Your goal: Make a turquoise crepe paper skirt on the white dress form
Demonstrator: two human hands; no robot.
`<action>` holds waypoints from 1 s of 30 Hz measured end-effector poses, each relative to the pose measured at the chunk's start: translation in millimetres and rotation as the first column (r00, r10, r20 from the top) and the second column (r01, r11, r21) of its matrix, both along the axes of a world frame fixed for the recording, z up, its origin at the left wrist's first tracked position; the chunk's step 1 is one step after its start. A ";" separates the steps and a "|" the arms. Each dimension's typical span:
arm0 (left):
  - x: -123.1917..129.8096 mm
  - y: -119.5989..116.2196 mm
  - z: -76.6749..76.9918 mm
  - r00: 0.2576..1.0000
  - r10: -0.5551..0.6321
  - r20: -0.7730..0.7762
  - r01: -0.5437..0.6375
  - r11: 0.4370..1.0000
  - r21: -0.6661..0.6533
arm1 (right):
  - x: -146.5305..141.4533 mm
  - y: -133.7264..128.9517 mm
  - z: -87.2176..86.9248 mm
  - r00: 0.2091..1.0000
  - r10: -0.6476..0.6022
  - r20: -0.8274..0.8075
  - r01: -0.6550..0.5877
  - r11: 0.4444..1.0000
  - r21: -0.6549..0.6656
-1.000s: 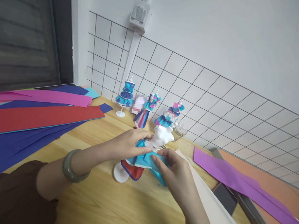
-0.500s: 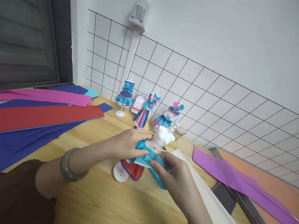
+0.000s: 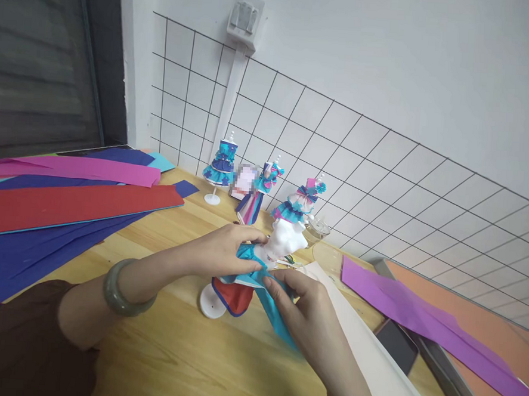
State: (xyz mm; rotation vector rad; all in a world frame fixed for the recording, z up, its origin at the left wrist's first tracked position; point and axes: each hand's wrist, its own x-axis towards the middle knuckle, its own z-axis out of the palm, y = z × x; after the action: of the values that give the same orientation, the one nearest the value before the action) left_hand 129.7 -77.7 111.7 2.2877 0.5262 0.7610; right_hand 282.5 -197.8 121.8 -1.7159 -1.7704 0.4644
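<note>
A small white dress form (image 3: 288,237) is tilted in front of me, its round white base (image 3: 212,301) down at the lower left. Turquoise fabric (image 3: 279,318) wraps its waist, and a loose strip trails below my right hand. Under it shows a red skirt piece (image 3: 237,297) with a blue edge. My left hand (image 3: 237,250), with a green bangle on the wrist, closes around the dress form and the fabric at its waist. My right hand (image 3: 305,296) pinches the turquoise fabric between thumb and forefinger. The other right fingers are partly hidden.
Three dressed mini dress forms (image 3: 221,165) stand at the back by a wire grid (image 3: 331,136). Red (image 3: 75,207) and blue fabric lies at left. At right are a white sheet (image 3: 372,348), purple fabric (image 3: 418,321), a phone (image 3: 396,346) and a clear dish (image 3: 319,228).
My right thumb and forefinger have shifted slightly left along the waist, drawing the turquoise fabric tighter. The strip beneath now hangs narrower and longer. My left hand keeps its hold.
</note>
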 end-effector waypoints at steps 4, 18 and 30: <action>-1.2 -0.6 1.4 0.999 -0.051 0.020 0.051 0.998 -0.023 | 1.8 2.0 -2.6 0.999 -0.033 -0.035 0.033 0.999 -0.006; 0.1 -3.5 1.0 0.999 -0.031 0.024 0.034 0.993 -0.113 | -0.2 7.0 -8.4 0.982 -0.185 -0.031 0.185 0.983 -0.012; 0.6 -4.4 2.5 0.999 -0.032 0.013 0.033 0.994 -0.108 | -0.2 10.0 -12.3 0.974 -0.224 -0.022 0.224 0.975 0.009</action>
State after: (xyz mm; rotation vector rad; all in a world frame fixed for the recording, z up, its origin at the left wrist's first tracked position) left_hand 130.3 -82.1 114.2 2.1855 0.5116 0.7112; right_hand 282.3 -187.8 109.5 -1.8685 -1.5385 0.3710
